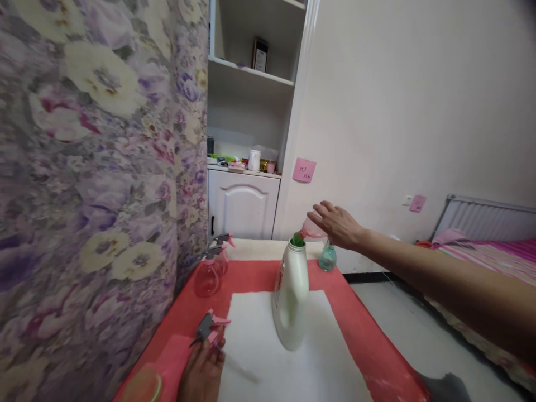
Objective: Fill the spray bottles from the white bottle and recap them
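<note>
My left hand [201,371] is closed around a grey and pink trigger spray head [207,328], whose thin clear tube points down to the right. My right hand [338,224] grips a clear pink bottle [313,228], tipped so its mouth meets a green funnel [298,240]. The funnel sits in the neck of a pale green-white jug [291,301] with a side handle, upright on a white sheet [247,329]. Any liquid in the tipped bottle is hard to make out.
Pink spray bottles [208,279] with grey triggers stand at the table's left. A teal bottle [327,259] is at the back right. A round, yellowish lidded item [142,385] lies near left. A floral curtain [104,195] borders the left; a bed [489,251] stands right.
</note>
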A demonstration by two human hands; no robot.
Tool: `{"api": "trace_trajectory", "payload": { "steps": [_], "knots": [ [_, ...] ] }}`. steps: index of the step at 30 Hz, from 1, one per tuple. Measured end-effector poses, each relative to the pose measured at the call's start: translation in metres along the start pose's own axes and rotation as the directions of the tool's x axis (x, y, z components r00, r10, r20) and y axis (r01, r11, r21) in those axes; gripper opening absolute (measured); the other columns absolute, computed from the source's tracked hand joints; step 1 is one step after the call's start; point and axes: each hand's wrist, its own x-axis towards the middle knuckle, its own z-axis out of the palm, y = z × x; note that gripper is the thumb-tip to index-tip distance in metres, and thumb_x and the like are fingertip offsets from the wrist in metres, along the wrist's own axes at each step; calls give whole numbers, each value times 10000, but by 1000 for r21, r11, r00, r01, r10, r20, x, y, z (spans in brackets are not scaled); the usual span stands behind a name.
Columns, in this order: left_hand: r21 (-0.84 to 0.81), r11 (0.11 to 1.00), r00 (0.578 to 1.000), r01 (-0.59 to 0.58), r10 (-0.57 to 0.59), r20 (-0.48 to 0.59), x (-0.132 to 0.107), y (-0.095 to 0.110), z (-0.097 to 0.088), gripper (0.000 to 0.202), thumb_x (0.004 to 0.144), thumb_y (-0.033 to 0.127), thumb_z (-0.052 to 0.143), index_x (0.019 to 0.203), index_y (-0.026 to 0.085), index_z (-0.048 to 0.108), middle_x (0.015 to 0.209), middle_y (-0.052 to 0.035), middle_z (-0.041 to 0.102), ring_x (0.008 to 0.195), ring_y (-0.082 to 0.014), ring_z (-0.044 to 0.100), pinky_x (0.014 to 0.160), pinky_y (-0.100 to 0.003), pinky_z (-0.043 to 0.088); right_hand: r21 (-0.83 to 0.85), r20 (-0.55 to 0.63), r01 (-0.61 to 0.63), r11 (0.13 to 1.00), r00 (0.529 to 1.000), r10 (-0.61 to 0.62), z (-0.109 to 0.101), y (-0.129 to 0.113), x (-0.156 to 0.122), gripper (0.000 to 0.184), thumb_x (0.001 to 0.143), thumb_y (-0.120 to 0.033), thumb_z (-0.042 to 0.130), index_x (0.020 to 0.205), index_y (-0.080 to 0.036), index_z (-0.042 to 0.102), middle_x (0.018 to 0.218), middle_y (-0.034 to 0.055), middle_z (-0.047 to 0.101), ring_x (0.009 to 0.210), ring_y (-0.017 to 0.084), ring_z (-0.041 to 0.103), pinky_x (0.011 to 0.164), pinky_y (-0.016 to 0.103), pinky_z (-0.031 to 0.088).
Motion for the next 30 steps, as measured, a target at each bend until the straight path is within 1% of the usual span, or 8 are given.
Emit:
{"api": "trace_trajectory", "payload": {
  "steps": [3, 7, 12, 16, 19, 22, 25, 30],
  "knots": [
    [-3, 1000, 1000, -19, 19, 23, 3, -1, -3, 219, 672, 103, 662, 865, 201, 695, 841, -8, 770, 701, -158, 705, 577, -233, 549, -48, -10, 29, 998, 1000, -29, -5, -4, 5, 649, 745, 9, 552, 1335, -233, 430, 1351, 138, 484, 1265, 341, 387, 843, 405, 438],
    [26, 1000, 1000, -3, 2, 23, 3, 0, -1, 276, 697, 118, 661, 953, 213, 695, 847, -6, 768, 724, -160, 713, 581, -229, 536, -133, -11, 71, 989, 997, -73, -14, -12, 11, 501, 818, -34, 490, 1282, -221, 477, 1348, 132, 495, 1269, 339, 380, 860, 409, 413],
    [53, 999, 1000, -13, 13, 5, -1, 1, 2, 280, 753, 176, 639, 1024, 239, 677, 910, -30, 766, 773, -180, 720, 606, -249, 536, -218, -14, 83, 972, 996, -88, -18, -23, 16, 441, 822, -77, 499, 1229, -248, 498, 1282, 112, 534, 1216, 326, 404, 828, 406, 400],
    [42, 999, 1000, -13, 13, 3, -1, 1, 1, 270, 736, 156, 645, 992, 234, 686, 897, -32, 772, 746, -177, 715, 603, -249, 542, -244, -25, 86, 966, 995, -95, -18, -28, 16, 395, 832, -101, 499, 1198, -248, 516, 1259, 113, 544, 1188, 321, 414, 811, 409, 390],
    [24, 1000, 1000, -5, 5, -4, 0, 1, 0, 214, 704, 140, 673, 904, 210, 699, 865, -27, 776, 730, -169, 711, 596, -235, 544, -250, -28, 98, 963, 994, -108, -19, -31, 14, 370, 836, -93, 501, 1184, -213, 528, 1260, 135, 539, 1198, 330, 411, 807, 404, 380],
    [7, 1000, 1000, 11, -11, -6, 1, 1, -1, 170, 687, 131, 670, 844, 190, 698, 849, -25, 777, 715, -166, 709, 584, -235, 547, -242, -29, 113, 964, 992, -124, -20, -35, 11, 390, 834, -96, 518, 1203, -221, 527, 1261, 134, 541, 1227, 335, 399, 833, 411, 373],
    [1, 1000, 1000, 12, -12, 9, 3, 1, -2, 218, 671, 121, 676, 875, 195, 699, 859, -17, 779, 725, -165, 711, 586, -235, 549, -231, -23, 118, 966, 992, -127, -21, -39, 7, 418, 820, -110, 546, 1218, -232, 523, 1261, 126, 541, 1235, 340, 399, 837, 418, 381],
    [8, 1000, 999, 28, -28, 16, 8, 0, -7, 265, 661, 124, 690, 916, 195, 701, 873, -11, 783, 736, -161, 713, 602, -228, 553, -210, -16, 109, 971, 993, -115, -21, -39, 5, 411, 800, -94, 559, 1203, -166, 523, 1245, 155, 538, 1193, 354, 430, 805, 422, 394]
  ]
}}
